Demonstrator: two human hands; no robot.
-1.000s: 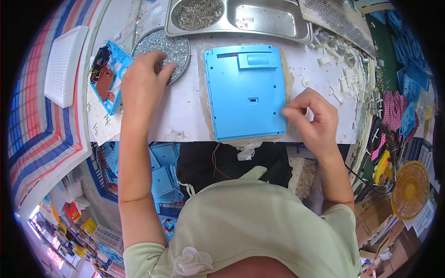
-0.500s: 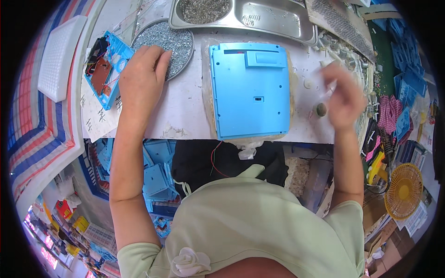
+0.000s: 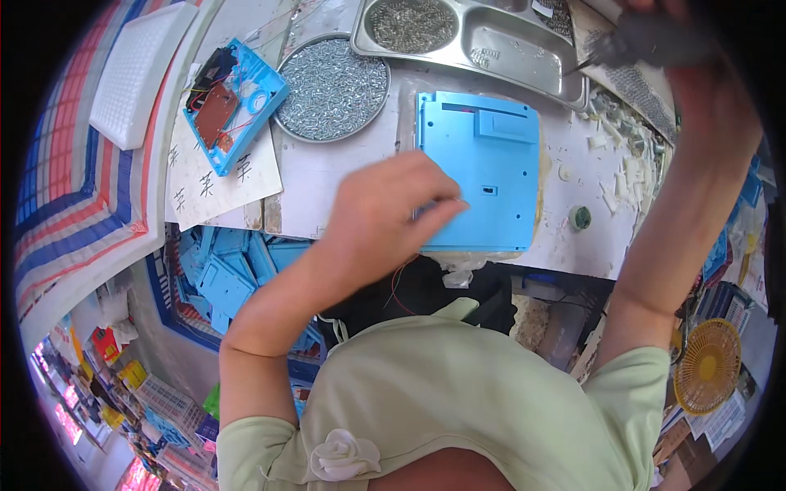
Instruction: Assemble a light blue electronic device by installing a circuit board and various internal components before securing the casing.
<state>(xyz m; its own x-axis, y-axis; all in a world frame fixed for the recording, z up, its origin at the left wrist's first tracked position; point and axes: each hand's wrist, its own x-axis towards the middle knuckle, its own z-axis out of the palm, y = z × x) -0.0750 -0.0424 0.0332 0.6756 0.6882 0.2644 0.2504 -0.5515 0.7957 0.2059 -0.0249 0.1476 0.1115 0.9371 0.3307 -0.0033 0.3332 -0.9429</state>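
Note:
A light-blue plastic casing [image 3: 483, 209] lies flat on the table before me, with small holes and a raised rectangular part. My left hand [image 3: 389, 213] hovers over its left edge, thumb and fingers pinched together; whatever is between them is too small to make out. At the upper right, my right hand [image 3: 706, 86] grips a dark electric screwdriver [image 3: 647, 41], blurred, its thin bit pointing left over the metal tray. Left of the casing stands a round dish of silver screws [image 3: 336, 90].
A steel compartment tray [image 3: 524, 49] holds small metal parts at the back. An opened blue casing with wires [image 3: 254, 90] rests on paper at the left. White plastic bits [image 3: 626, 155] and a small green-topped round jar [image 3: 580, 218] are at the right. Blue casings [image 3: 225, 282] fill a crate below.
My left hand has moved from the screw dish to the casing's left edge. My right hand has gone up and away to the right and now holds the screwdriver. The view has shifted slightly.

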